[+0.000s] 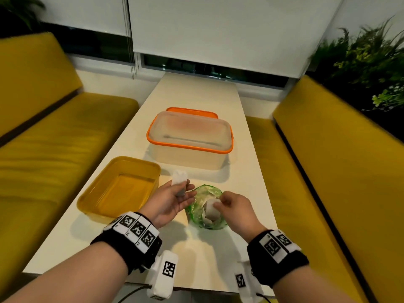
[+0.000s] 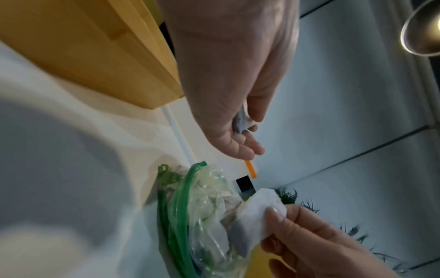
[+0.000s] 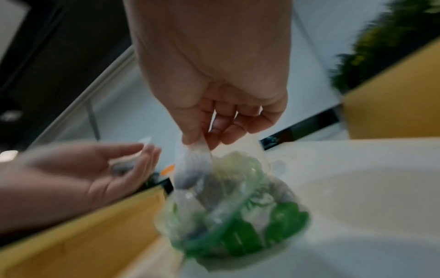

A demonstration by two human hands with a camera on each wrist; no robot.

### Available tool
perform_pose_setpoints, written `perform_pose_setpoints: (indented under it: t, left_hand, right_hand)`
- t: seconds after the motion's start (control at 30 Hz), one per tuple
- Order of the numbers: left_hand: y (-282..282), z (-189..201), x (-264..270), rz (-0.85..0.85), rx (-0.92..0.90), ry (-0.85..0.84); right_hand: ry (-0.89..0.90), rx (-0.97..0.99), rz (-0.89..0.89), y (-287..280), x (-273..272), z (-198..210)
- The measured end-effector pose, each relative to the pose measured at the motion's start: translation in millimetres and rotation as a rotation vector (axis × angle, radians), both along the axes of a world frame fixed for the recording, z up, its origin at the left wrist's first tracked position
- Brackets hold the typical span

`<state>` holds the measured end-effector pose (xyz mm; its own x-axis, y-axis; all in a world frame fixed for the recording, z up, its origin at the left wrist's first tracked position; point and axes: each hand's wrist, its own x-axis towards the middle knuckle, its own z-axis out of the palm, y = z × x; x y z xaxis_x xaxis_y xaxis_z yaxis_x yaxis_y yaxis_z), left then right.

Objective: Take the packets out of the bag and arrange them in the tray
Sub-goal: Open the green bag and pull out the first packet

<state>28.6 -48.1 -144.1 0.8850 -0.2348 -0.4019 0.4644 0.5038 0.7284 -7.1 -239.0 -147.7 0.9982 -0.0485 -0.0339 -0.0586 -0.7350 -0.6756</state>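
Observation:
A clear bag with green trim [image 1: 197, 217] stands on the white table, mouth open, with several white packets inside. My right hand [image 1: 219, 203] pinches one white packet [image 1: 211, 208] at the bag's mouth; the right wrist view shows this packet [image 3: 192, 161] between thumb and fingers above the bag [image 3: 238, 206]. My left hand [image 1: 185, 192] is palm-up just left of the bag and holds another white packet [image 1: 179, 182], also seen in the left wrist view [image 2: 241, 121]. The yellow tray [image 1: 98, 193] sits left of that hand with a bare floor.
A clear tub with an orange rim [image 1: 190, 147] stands behind the bag, an orange lid [image 1: 192, 111] beyond it. Yellow benches [image 1: 54, 138] flank the narrow table [image 1: 196, 88]. Its front edge is near my wrists.

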Motion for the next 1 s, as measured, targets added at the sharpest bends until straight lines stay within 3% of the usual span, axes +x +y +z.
perform_pose_setpoints:
  t: [0.13, 0.27, 0.37, 0.43, 0.57, 0.63, 0.7, 0.83, 0.9, 1.0]
  left_hand:
    - [0.2, 0.4, 0.8, 0.015, -0.003, 0.067]
    - [-1.9, -0.6, 0.6, -0.016, 0.011, 0.078]
    - [-7.1, 7.2, 2.4, -0.052, 0.038, 0.081]
    - [-12.4, 15.7, -0.8, -0.14, -0.035, 0.087]
    - [-16.3, 18.7, -7.6, -0.314, -0.172, 0.014]
    - [-14.6, 13.8, -8.5, -0.29, -0.151, 0.001]
    - [-9.5, 9.0, -6.8, -0.203, -0.143, 0.059]
    - [2.0, 5.4, -5.4, -0.091, -0.2, 0.212]
    - [3.3, 4.8, -7.4, -0.079, -0.192, 0.219]
    - [0.8, 5.2, -8.6, -0.078, -0.138, 0.171]
  right_hand:
    - [0.029, 0.06, -0.033, -5.8, 5.2, 8.2]
    - [-0.038, 0.248, -0.092, -8.2, 9.8, 26.1]
    - [-0.028, 0.442, 0.012, 5.7, 9.7, 49.2]
    - [0.001, 0.464, 0.07, 20.6, 10.8, 59.3]
    - [0.002, 0.245, 0.044, 38.6, 20.1, 52.7]
    - [-0.014, 0.235, -0.021, 34.8, 21.0, 45.8]
    - [-0.064, 0.094, -0.049, 22.1, 17.8, 37.7]
    - [0.085, -0.382, 0.216, 5.4, 5.1, 11.2]
    - [0.031, -0.559, 0.269, 8.1, 1.7, 1.1]
    - [-0.017, -0.499, 0.175, 8.9, 2.2, 1.8]
